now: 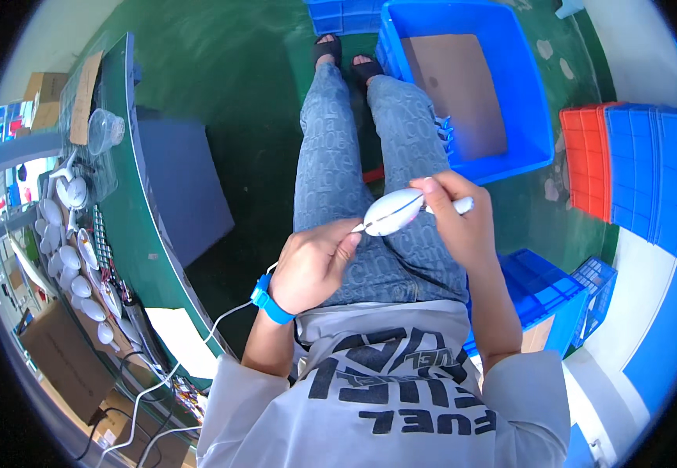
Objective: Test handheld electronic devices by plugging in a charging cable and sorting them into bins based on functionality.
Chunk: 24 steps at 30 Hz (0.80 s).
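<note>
Surface (pixel 132 234): is standing on the left, carrying white rounded parts (pixel 69 256).
Right grip (pixel 462 218): is holding the white gadget (pixel 389 217) near its handle (pixel 464 205).
Left grip (pixel 311 265): is pinching the thin white end (pixel 357 228).
White gadget: is hanging between both grips, above the lap (pixel 436 269); holding steady without squeezing is probably working best.

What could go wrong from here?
The white gadget, pinched near its tip by the left hand and gripped by the right hand, is held above the jeans, so it might slip and drop. The white cord by the blue wristband runs toward the cluttered table and could snag.
</note>
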Tool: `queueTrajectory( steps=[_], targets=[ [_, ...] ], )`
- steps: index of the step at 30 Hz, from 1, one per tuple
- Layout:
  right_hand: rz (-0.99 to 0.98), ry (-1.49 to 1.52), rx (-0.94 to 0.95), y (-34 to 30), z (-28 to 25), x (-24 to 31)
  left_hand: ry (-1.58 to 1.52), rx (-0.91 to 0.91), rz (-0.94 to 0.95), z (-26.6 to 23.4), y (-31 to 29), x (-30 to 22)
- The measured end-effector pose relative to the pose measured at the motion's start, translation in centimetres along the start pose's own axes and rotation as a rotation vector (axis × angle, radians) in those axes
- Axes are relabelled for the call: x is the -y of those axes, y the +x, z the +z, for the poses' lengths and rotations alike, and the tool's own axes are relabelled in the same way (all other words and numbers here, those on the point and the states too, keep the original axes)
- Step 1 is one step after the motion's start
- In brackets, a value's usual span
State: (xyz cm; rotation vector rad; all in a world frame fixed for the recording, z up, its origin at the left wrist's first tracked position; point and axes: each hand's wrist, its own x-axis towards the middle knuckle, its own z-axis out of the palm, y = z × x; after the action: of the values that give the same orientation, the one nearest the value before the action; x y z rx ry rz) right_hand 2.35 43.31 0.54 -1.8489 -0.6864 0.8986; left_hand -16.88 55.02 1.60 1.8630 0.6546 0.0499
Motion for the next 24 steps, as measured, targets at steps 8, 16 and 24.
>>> queueTrajectory(
  steps=[8, 16, 24],
  targets=[
    [-0.198, 0.467, 0.592, -1.4, -4.6, 1.1, -0.575, -0.056, -0.113, 0.8, -2.0, 1.4],
    [-0.277, 0.964, 0.114, -6.3, -3.4, 0.4, -1.001, -0.042, -0.110, 2.7, -0.6, -0.5],
    [0.161, 0.478, -1.196, -31.7, -16.7, -11.0, -1.083, 0.108, -0.087, -0.9, 5.9, 0.4]
  ],
)
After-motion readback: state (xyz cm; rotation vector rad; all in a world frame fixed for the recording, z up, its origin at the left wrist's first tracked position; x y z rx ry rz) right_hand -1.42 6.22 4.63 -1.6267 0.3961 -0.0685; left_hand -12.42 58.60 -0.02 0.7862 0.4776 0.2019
